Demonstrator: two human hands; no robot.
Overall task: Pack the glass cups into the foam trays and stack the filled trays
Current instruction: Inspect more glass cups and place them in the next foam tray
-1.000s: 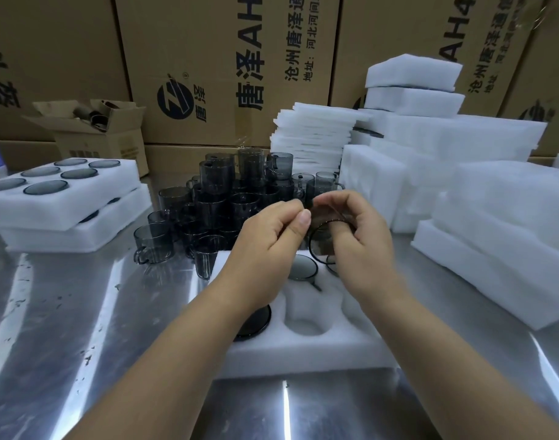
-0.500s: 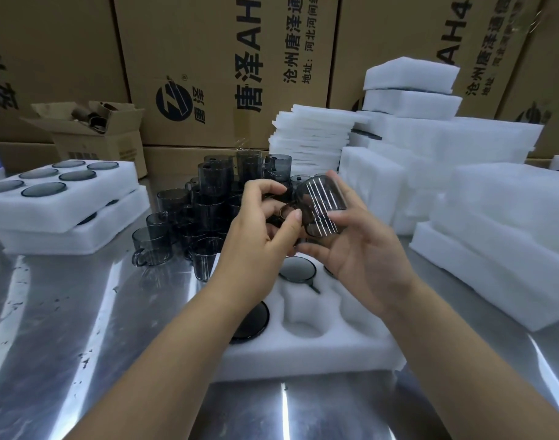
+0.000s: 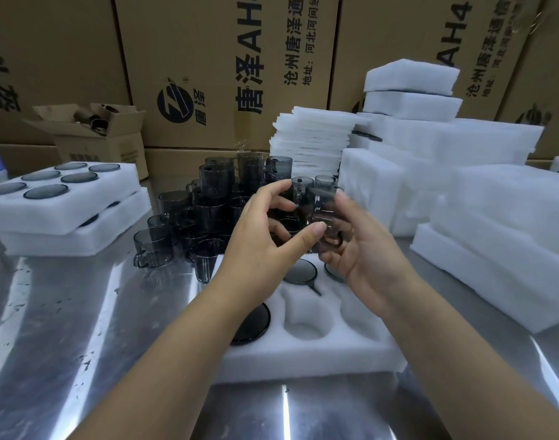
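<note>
A single smoked glass cup [image 3: 322,214] is held between both hands above the far half of the open foam tray [image 3: 306,354]. It is cradled in the right hand [image 3: 367,252], whose fingers are curled behind and beneath it; the left hand [image 3: 265,246] is closed on its near side, the thumb pressed against the glass and the index finger arched over the top. The cup is blurred, so its exact tilt and the position of its handle cannot be told.

In the tray below, three pockets are seen to be occupied by dark cup bases: one [image 3: 251,325] at the near left, partly hidden by the left forearm, one [image 3: 300,271] at the far middle, and one at the far right largely hidden by the right hand. The near middle pocket [image 3: 303,325] is empty; the near right pocket appears empty.

The step in hand is judged to be orientation of the cup before insertion. It is advised that the cup be inverted, its handle aligned with the pocket's side slot, and pressed down evenly until flush.

Both forearms are extended forward and converge over the tray, wrists raised. The stock of unpacked cups [image 3: 214,211] stands just beyond the tray, and two filled trays [image 3: 65,217] are stacked at the left on the steel table [image 3: 81,328].
</note>
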